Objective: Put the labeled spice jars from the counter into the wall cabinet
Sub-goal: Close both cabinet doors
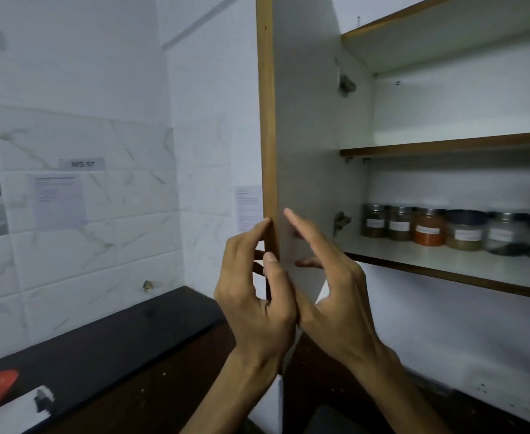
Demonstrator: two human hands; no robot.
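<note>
Both hands bracket the open door's (307, 145) upright free edge, left hand (257, 296) pinching it, right hand (329, 286) spread flat inside; jars (429, 230) sit rightward along the shelf (445, 267) front edge.

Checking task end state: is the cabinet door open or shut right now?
Open. The cabinet door stands swung out edge-on, the lower shelf and its spice jars exposed. Both hands, left hand and right hand, are at its edge.

Both hands at the edge of the open cabinet door

The left hand (254, 296) pinches the door (307, 151) by its wooden edge; the right hand (329, 286) lies flat against its white inner face. A row of labeled spice jars (429, 228) stands on the lower shelf (414, 258). The dark worktop (107, 346) lies below.
</note>
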